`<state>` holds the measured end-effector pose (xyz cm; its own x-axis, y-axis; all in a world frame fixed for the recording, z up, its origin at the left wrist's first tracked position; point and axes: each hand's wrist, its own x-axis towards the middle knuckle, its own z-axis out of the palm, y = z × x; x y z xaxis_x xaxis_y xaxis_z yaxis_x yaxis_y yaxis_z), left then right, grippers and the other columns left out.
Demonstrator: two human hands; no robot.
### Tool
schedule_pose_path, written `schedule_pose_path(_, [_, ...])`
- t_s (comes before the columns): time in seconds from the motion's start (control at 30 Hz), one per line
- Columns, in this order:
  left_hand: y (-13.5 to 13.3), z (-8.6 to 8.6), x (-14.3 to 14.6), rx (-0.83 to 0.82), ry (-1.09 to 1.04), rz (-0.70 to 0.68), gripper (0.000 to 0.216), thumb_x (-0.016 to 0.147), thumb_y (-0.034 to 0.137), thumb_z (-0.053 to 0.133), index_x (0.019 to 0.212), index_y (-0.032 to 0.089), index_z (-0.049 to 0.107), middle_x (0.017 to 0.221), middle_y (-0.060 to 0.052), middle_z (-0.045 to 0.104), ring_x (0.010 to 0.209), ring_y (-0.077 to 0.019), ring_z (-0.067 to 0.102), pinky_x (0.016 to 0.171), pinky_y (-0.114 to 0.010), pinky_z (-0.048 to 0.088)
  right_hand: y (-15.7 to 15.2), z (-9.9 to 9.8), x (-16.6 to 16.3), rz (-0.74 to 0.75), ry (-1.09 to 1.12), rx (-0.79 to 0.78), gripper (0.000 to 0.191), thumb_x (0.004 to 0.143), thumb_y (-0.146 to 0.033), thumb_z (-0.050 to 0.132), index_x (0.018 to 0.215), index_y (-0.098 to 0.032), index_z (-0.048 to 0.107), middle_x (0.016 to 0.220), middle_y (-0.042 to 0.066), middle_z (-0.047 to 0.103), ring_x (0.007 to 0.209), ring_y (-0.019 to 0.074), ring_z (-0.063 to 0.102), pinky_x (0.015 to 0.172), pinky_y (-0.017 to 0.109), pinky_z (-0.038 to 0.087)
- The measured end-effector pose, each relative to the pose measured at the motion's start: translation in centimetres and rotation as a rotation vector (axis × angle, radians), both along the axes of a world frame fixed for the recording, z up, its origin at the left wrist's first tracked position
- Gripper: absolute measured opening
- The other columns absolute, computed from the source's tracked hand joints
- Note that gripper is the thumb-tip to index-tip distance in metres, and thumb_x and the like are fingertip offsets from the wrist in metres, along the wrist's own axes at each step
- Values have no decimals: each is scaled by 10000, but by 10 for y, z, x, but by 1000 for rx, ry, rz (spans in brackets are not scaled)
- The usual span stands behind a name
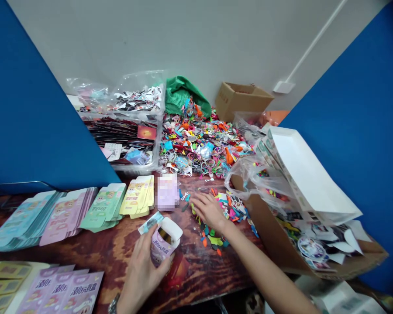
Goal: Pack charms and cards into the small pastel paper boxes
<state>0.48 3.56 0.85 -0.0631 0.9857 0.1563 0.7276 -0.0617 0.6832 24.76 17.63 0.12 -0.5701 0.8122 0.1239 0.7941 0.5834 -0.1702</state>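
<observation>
My left hand is closed around a small purple paper box with printed lettering. The box's white top flap stands open, and something dark and golden shows inside. Beside the box, a light blue printed card or flap sticks out at the fingers of the same hand. My right hand reaches over a small pile of colourful trinkets, its fingers stretched out at the pile's left edge. Nothing shows in those fingers. A small white clip-like piece lies just left of the fingertips.
Flat folded boxes in blue, pink, green and yellow line the left. More purple boxes lie nearer. Behind are a card-filled plastic bin and a large trinket heap. A cardboard box borders the right.
</observation>
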Motion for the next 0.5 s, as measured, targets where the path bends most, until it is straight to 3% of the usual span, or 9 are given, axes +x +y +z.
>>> schedule_pose_path(0.2, [-8,1,-7,20,12,61,678,749,366,652,1361,199,412,1238,-115,605,1133,-287,592,929,-419,500,28,0,-30,74,-11,-44,322,923,-363,558,1225,-270,622,1301,66,613,1173,253,527,1011,442,377])
schedule_pose_path(0.37, [-9,-4,-7,9,11,63,664,749,364,646,1353,191,428,1231,-120,615,1116,-290,603,926,-431,504,32,-4,-33,45,-27,-50,517,891,-360,606,1373,-214,487,1310,129,591,1181,278,511,1012,460,361])
schedule_pose_path(0.5, [-8,-3,-5,16,25,53,668,736,359,654,1344,187,438,1252,-123,607,1133,-295,596,931,-434,505,29,-5,-25,27,-40,-60,480,910,-349,583,1365,-227,492,1288,112,607,1166,269,519,1011,443,355])
